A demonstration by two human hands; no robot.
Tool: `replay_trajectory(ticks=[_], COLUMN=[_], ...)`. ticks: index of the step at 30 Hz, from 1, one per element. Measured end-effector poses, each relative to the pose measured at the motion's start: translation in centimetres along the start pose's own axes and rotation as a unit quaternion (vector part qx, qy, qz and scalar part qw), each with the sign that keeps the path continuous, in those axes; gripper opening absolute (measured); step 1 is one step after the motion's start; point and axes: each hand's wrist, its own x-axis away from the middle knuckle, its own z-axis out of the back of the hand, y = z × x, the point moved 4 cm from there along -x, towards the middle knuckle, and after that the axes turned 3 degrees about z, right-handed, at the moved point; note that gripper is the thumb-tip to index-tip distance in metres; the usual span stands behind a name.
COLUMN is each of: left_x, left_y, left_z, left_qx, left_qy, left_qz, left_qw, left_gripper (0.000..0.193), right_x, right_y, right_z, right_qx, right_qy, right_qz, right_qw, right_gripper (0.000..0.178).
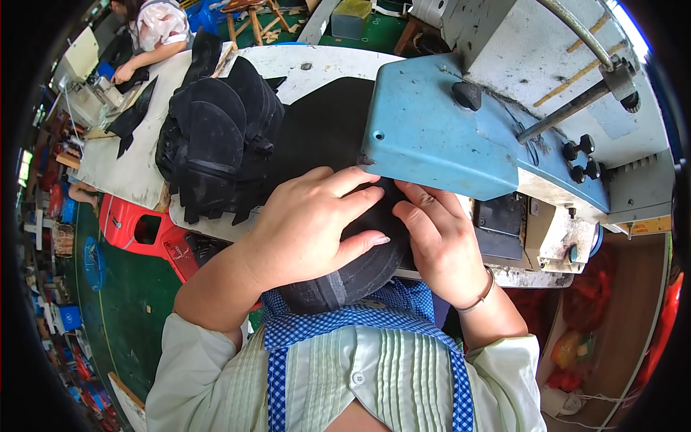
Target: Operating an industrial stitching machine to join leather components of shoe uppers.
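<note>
Right now the white table (129, 173) runs away toward the far end of a crowded workshop with a green floor (122, 309), where another person (155, 32) bends over a second machine. A red plastic stool (140, 227) stands beside the table, and a heap of dark cut pieces (216, 140) lies on its top. A blue and grey sewing machine (468, 129) fills the right side. Under its head lies the black curved piece (353, 277), dark felt-like material with a stitched band along its rounded edge, hanging off the table's near edge. The left hand (306, 227) presses flat on it, fingers spread. The right hand (439, 237) pinches its edge beside the machine, fingers closed.
</note>
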Motion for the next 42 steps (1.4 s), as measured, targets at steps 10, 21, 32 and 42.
replay_trajectory(ticks=[10,21,32,42], left_x=[0.4,-0.4,-0.6,-0.4], left_y=[-0.4,-0.8,-1.6,-1.9], left_z=[-1.1,-0.6,-0.6,-0.8], left_qx=[-0.013,-0.049,-0.039,-0.011], left_qy=[-0.028,0.039,0.044,0.018], left_qz=[0.009,-0.030,-0.018,0.000], left_qw=[0.999,0.998,0.998,1.000], left_gripper=[0.051,0.049,0.045,0.039], right_x=[0.3,0.3,0.5,0.5], right_y=[0.3,0.2,0.2,0.1], right_z=[0.1,0.1,0.0,0.0], right_qx=[-0.032,-0.026,-0.023,-0.017], right_qy=[0.016,0.031,0.036,0.044], right_qz=[-0.012,-0.037,-0.039,-0.042], right_qw=[0.999,0.998,0.998,0.998], right_gripper=[0.030,0.029,0.030,0.030])
